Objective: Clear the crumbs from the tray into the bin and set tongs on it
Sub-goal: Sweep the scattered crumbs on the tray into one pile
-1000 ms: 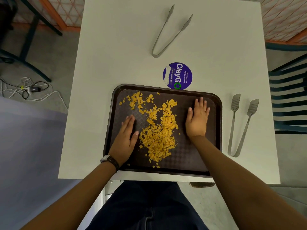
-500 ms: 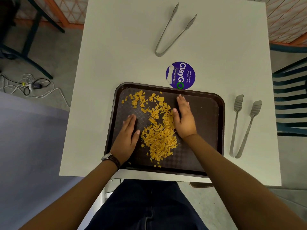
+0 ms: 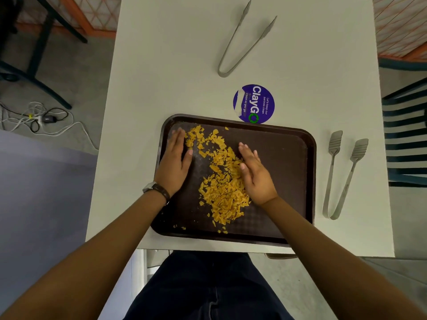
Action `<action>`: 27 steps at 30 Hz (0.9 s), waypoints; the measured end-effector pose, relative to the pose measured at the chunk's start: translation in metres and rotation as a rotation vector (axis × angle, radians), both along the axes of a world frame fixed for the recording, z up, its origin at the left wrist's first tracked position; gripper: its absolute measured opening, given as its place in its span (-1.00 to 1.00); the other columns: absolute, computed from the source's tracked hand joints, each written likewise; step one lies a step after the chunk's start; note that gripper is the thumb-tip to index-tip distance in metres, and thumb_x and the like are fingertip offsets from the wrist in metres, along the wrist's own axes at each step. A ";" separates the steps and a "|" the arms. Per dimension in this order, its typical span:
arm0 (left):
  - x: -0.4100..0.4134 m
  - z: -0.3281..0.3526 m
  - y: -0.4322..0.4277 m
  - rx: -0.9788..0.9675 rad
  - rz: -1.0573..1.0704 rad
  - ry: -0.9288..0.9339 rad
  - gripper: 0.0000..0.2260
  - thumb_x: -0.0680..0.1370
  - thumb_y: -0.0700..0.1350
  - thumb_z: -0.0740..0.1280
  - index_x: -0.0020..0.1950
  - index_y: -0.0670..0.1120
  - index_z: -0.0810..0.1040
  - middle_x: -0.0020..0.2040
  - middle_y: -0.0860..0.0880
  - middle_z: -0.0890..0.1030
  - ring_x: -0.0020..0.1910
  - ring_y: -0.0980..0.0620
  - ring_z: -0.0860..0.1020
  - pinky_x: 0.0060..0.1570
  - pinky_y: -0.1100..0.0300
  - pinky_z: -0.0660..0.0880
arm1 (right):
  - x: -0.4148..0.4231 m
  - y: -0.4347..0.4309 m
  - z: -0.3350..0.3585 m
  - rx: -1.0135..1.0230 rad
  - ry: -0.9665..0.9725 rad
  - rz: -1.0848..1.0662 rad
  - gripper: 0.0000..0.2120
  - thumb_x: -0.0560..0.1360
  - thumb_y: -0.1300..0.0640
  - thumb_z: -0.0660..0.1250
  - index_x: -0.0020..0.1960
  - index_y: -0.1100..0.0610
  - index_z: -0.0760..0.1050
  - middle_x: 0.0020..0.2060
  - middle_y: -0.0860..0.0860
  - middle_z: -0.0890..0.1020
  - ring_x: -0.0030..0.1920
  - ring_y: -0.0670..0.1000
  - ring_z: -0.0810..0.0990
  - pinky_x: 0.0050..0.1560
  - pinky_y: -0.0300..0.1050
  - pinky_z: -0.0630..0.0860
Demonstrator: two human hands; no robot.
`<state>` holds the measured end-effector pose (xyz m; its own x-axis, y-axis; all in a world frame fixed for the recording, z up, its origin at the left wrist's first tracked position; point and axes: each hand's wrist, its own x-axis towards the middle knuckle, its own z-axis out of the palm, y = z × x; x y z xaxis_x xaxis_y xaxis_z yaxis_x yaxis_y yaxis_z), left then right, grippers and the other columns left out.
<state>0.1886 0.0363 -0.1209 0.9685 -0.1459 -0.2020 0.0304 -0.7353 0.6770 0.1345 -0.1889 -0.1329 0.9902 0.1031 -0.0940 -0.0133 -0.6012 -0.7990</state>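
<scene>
1. A dark brown tray point(image 3: 288, 162) lies at the near edge of a white table point(image 3: 161, 77), strewn with orange crumbs point(image 3: 223, 185).
2. The left hand point(image 3: 174, 161) lies flat and open beside the crumbs.
3. The right hand point(image 3: 255, 175), open and gripping nothing, stands edge-on against the pile.
4. Slotted tongs point(image 3: 342, 176) lie right of the tray; pointed tongs point(image 3: 242, 40) lie beyond.

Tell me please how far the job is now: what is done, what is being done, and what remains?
Done: nothing is finished; the crumbs lie on the tray, mostly in one central heap. In hand: the left hand and right hand lie open on the tray either side of the heap. Left: tipping the crumbs into the bin, which is not visible, and placing tongs; both the slim tongs and the slotted tongs lie on the table.
</scene>
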 end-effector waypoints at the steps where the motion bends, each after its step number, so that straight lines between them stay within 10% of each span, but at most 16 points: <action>1: 0.008 -0.002 -0.002 0.018 -0.010 0.001 -0.49 0.62 -0.02 0.08 0.52 -0.10 -0.01 0.55 -0.04 0.01 0.53 0.02 -0.05 0.38 0.24 0.04 | -0.007 -0.002 0.000 0.004 0.001 -0.050 -0.52 0.61 0.03 0.00 0.47 0.21 0.19 0.46 0.07 0.28 0.49 -0.01 0.18 0.52 -0.10 -0.01; 10: 0.014 -0.024 -0.008 0.139 -0.125 0.016 -0.45 0.62 0.00 0.06 0.52 -0.16 -0.07 0.55 -0.11 -0.04 0.49 0.06 -0.16 0.48 0.09 -0.19 | -0.056 -0.011 -0.005 -0.073 0.067 -0.216 -0.50 0.58 -0.02 0.03 0.47 0.17 0.23 0.46 0.00 0.24 0.50 -0.01 0.17 0.51 -0.23 -0.09; 18: -0.044 -0.018 -0.034 -0.027 -0.426 0.199 -0.47 0.62 0.02 0.05 0.49 0.07 -0.18 0.52 0.10 -0.15 0.49 0.01 -0.19 0.47 -0.03 0.03 | -0.056 -0.009 -0.002 -0.089 0.068 -0.164 -0.52 0.60 0.01 0.04 0.48 0.15 0.21 0.46 -0.01 0.24 0.49 -0.07 0.15 0.52 -0.18 -0.05; 27: 0.012 -0.016 -0.021 0.043 -0.194 0.050 -0.46 0.62 -0.01 0.06 0.52 -0.12 -0.09 0.55 -0.07 -0.10 0.49 0.07 -0.18 0.49 0.07 -0.10 | -0.056 -0.010 -0.001 -0.071 0.075 -0.201 -0.56 0.61 0.08 0.10 0.47 0.12 0.21 0.44 -0.07 0.23 0.49 -0.09 0.16 0.52 -0.11 -0.01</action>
<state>0.2010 0.0153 -0.1364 0.9116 -0.3192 -0.2592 -0.0821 -0.7589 0.6460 0.0786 -0.1989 -0.1342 0.9802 -0.1053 -0.1677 -0.1960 -0.6355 -0.7468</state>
